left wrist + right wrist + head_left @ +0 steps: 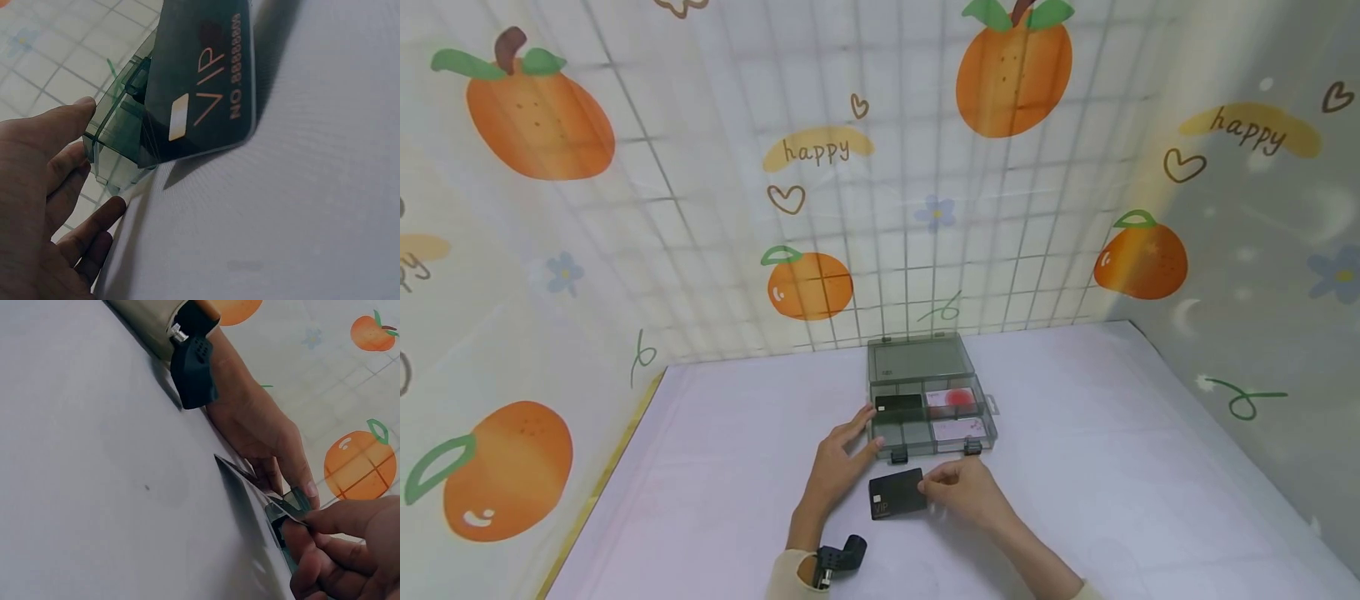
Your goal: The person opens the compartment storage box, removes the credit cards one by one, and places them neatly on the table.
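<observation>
A black VIP card (897, 493) with a small light chip is pinched at its right edge by the right hand (964, 493), tilted above the white tabletop in front of the box. In the left wrist view the card (200, 94) shows the word VIP and a number. A see-through grey-green compartment box (907, 442) stands with its lid (919, 360) raised at the back. My left hand (838, 461) rests against the box's left side, fingers loosely extended. Inside the box lie a black card (904, 404), a red-and-white card (951, 398) and a pale pink card (958, 429).
Two dark latches (898, 456) hang at the box's front edge. A black camera mount (842, 557) is strapped to the left wrist. Behind the white tabletop (737, 467), a fruit-printed curtain (715, 275) hangs before a wire grid.
</observation>
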